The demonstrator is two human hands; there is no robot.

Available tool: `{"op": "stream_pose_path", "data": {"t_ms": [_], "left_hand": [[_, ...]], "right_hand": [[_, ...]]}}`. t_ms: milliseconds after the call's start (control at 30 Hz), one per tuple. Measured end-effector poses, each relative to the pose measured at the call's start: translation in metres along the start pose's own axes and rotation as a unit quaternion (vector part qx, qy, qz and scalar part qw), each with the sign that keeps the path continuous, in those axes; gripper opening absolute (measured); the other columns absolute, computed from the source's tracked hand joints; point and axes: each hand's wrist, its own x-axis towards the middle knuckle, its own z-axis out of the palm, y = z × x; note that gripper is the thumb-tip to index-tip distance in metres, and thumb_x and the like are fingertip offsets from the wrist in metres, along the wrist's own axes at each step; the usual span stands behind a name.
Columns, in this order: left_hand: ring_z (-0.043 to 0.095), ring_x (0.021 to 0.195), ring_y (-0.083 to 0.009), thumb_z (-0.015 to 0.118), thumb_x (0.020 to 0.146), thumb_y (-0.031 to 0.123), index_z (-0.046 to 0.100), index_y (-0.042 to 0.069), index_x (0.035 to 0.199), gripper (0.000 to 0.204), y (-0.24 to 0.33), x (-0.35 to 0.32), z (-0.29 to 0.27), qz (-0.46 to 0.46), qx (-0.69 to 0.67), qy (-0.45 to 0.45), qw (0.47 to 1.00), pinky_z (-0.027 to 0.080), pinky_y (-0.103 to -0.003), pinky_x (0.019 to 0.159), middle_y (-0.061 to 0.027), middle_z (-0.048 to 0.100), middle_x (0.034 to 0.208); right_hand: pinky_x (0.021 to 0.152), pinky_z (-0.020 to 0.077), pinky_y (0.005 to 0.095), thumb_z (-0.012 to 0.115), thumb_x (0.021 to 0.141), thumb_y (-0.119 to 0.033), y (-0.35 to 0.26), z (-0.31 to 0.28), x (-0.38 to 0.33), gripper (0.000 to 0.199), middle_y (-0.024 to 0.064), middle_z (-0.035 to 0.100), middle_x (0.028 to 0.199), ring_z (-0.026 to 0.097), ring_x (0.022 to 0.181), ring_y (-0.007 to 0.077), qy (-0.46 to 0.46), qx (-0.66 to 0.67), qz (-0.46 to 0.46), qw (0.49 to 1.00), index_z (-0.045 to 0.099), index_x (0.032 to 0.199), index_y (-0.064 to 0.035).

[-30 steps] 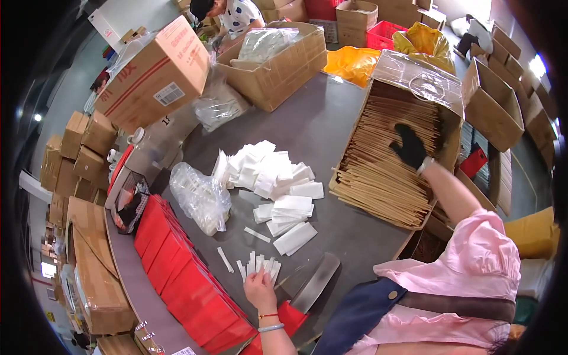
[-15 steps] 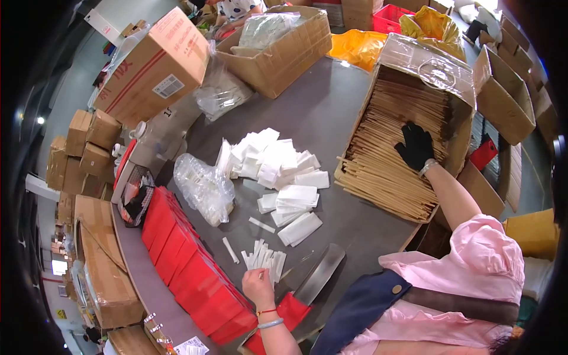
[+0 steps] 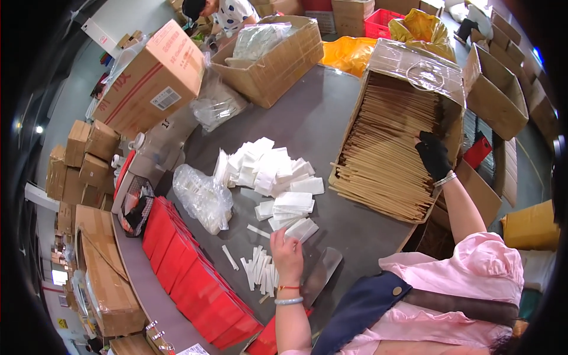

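Reaching with both hands: our left hand [image 3: 287, 253] pinched a small white packet [image 3: 300, 229] on the worktop [image 3: 319, 118]; our gloved right hand [image 3: 433, 155] gripped brown envelopes [image 3: 384, 154] in their carton. Most packets [image 3: 266, 168] lay unsorted.

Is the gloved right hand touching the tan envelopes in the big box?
Touching. In the head view the black-gloved right hand lies over the top edges of the tan envelopes packed in the open cardboard box, fingers curled into the stack with no gap visible.
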Motion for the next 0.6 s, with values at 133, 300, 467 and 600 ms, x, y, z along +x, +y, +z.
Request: {"op": "stream_pose_path", "data": {"t_ms": [133, 300, 467, 600], "left_hand": [[0.052, 0.108, -0.0374, 0.07, 0.072, 0.005, 0.064, 0.002, 0.078, 0.009, -0.012, -0.012, 0.015, 0.035, 0.041, -0.083, 0.995, 0.044, -0.044, 0.094, -0.0144, 0.06, 0.115], [0.052, 0.106, -0.0369, 0.072, 0.071, 0.005, 0.064, 0.002, 0.079, 0.011, -0.004, -0.041, -0.008, -0.004, 0.038, -0.121, 0.992, 0.042, -0.045, 0.095, -0.0157, 0.061, 0.114], [0.053, 0.104, -0.0342, 0.073, 0.07, 0.007, 0.067, 0.003, 0.078, 0.01, 0.009, -0.051, -0.03, -0.036, 0.075, -0.057, 0.995, 0.041, -0.045, 0.094, -0.0131, 0.061, 0.108], [0.054, 0.102, -0.0317, 0.073, 0.071, 0.008, 0.067, 0.005, 0.077, 0.01, -0.001, -0.062, -0.041, -0.064, 0.085, -0.062, 0.992, 0.042, -0.044, 0.09, -0.0105, 0.061, 0.103]], "right_hand": [[0.082, 0.0515, 0.0347, 0.067, 0.087, -0.022, 0.013, -0.018, -0.003, 0.026, 0.0142, 0.069, 0.1, 0.068, 0.086, 0.0295, -0.002, -0.028, 0.03, 0.999, 0.067, 0.108, -0.0076], [0.084, 0.0494, 0.0364, 0.068, 0.084, -0.022, 0.003, -0.015, -0.037, 0.03, 0.014, 0.065, 0.101, 0.063, 0.095, 0.0297, -0.052, -0.084, -0.074, 0.992, 0.064, 0.11, -0.0064], [0.086, 0.0466, 0.0416, 0.068, 0.081, -0.018, -0.03, -0.012, -0.038, 0.027, 0.0152, 0.059, 0.102, 0.056, 0.1, 0.0342, -0.157, -0.182, -0.118, 0.963, 0.062, 0.103, -0.0039], [0.085, 0.0469, 0.0434, 0.066, 0.079, -0.016, -0.031, -0.005, -0.04, 0.025, 0.015, 0.058, 0.097, 0.056, 0.097, 0.0337, -0.178, -0.24, -0.08, 0.951, 0.058, 0.1, -0.0032]]}}
